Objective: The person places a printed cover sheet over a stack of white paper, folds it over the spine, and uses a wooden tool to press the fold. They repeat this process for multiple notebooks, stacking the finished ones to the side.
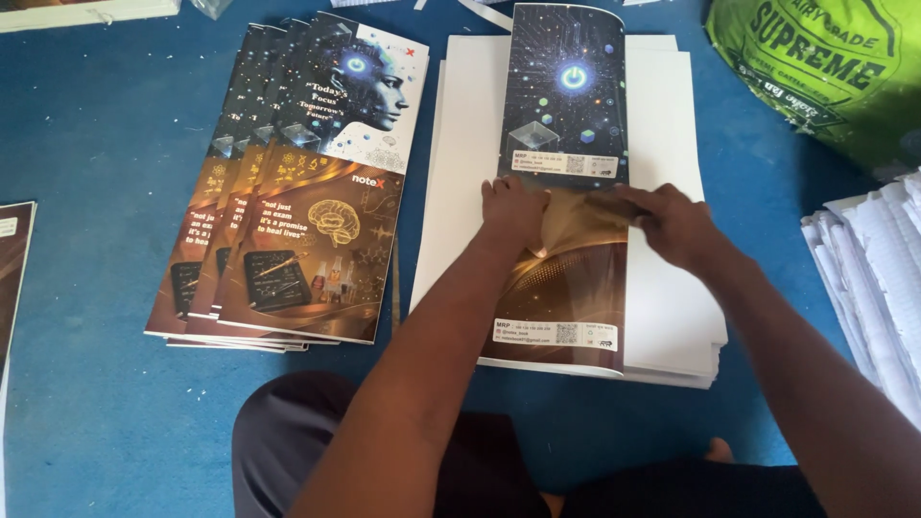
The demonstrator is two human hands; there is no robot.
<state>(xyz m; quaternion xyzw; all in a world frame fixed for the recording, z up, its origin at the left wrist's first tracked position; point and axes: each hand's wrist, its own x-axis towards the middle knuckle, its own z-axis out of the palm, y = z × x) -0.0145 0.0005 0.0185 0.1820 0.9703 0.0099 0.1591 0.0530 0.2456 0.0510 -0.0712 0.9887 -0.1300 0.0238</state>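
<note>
Glossy printed card is what we press on here; our left hand (511, 209) lies flat with knuckles bent on the middle of a long notebook cover sheet (564, 192), holding it down rather than clasping it; our right hand (672, 225) is laid over a small dark flat tool (614, 203), fingers closed on it, its edge against the sheet, seemingly to rub the surface flat. The cover sheet lies lengthwise on a stack of white boards (662, 307), its far end curling up, which may be why both hands bear down at its middle. To our left a fanned pile of finished covers (288, 192) rests on the blue floor mat (86, 173); a green sack (825, 67) and a pile of paper blocks (878, 278) are cut off at the right; the tool's shape stays mostly hidden under our fingers.
</note>
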